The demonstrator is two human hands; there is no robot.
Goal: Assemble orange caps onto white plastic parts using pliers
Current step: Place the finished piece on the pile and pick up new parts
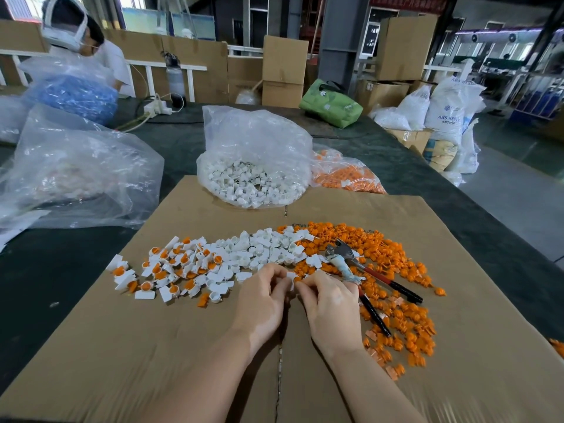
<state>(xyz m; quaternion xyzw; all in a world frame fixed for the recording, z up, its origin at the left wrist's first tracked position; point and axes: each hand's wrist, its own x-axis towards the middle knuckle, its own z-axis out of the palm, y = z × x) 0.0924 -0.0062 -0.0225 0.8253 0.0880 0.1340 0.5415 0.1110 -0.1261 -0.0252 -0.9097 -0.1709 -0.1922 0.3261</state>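
Note:
My left hand (262, 303) and my right hand (328, 300) meet at the middle of the cardboard sheet (152, 346). Between their fingertips they pinch a small white plastic part (291, 276); a bit of orange shows beside it at my right fingertips. Bare white parts (268, 245) lie in a heap just beyond the hands. Loose orange caps (396, 270) spread to the right. Finished white parts with orange caps (171, 270) lie to the left. The pliers (363, 270), red and black handled, rest on the orange caps beside my right hand.
A clear bag of white parts (253, 178) and a bag of orange caps (345, 175) stand behind the cardboard. A large crumpled plastic bag (76, 172) lies at the left. Another person (79, 35) sits at the far left. Boxes and sacks stand beyond the table.

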